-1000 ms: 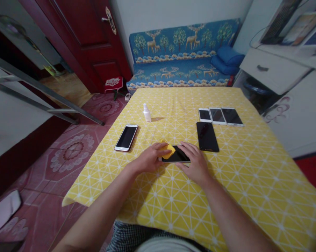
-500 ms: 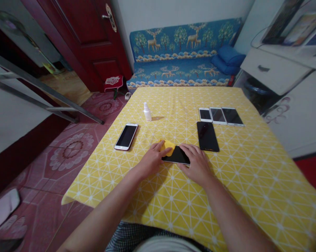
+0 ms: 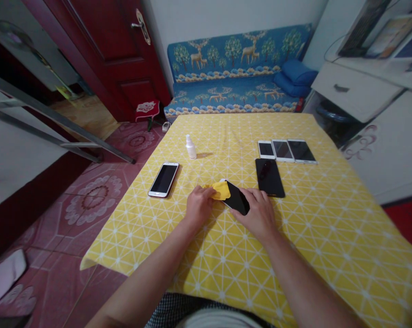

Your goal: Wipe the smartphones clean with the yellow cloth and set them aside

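Observation:
My right hand grips the near right end of a smartphone with a black screen, thumb along one edge and fingers along the other. The phone is held at a slant over the yellow patterned tablecloth. In my left hand a yellow cloth is pinched, and it lies over the phone's far left end. To the left rests a white-framed phone in a dark red case. A white spray bottle stands upright behind it. Just right of my right hand lies a black phone.
Three white-framed devices, a small phone, a middle phone and a larger one, lie side by side at the back right. Beyond the table is a blue patterned sofa. A white cabinet stands at the right.
The phone has turned from lying level on the tablecloth to a slanted, partly raised pose in my right hand. My left fingers have gone from pressing the cloth flat to pinching it.

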`<action>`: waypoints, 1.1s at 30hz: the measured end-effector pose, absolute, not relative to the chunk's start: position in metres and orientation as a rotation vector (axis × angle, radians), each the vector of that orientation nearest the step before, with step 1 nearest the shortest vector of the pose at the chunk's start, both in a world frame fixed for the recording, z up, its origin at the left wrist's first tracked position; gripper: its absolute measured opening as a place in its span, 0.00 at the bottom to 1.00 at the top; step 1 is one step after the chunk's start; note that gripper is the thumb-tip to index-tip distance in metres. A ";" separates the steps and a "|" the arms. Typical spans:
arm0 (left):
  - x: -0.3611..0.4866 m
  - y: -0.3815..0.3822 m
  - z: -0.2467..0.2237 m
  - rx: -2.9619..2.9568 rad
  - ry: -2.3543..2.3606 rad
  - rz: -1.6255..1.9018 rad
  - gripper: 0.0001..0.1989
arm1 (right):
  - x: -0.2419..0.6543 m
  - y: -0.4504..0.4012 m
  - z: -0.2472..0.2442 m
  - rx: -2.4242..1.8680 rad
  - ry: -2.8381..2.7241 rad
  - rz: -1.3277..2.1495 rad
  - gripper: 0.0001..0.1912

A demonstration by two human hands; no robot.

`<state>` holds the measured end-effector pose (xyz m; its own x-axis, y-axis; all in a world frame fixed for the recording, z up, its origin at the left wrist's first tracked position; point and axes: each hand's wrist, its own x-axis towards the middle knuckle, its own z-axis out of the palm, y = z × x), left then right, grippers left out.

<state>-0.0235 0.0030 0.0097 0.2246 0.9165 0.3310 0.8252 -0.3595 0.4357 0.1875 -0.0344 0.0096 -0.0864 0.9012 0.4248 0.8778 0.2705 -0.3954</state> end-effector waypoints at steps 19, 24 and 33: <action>-0.022 0.001 0.011 2.167 1.623 0.943 0.17 | 0.182 -0.039 0.010 -1.708 -1.841 0.170 0.34; -0.019 -0.002 0.011 2.159 1.597 0.937 0.18 | 0.182 -0.037 0.009 -1.754 -1.819 0.113 0.34; -0.019 -0.002 0.011 1.893 1.537 1.093 0.15 | 0.180 -0.037 0.017 -1.855 -1.664 0.233 0.41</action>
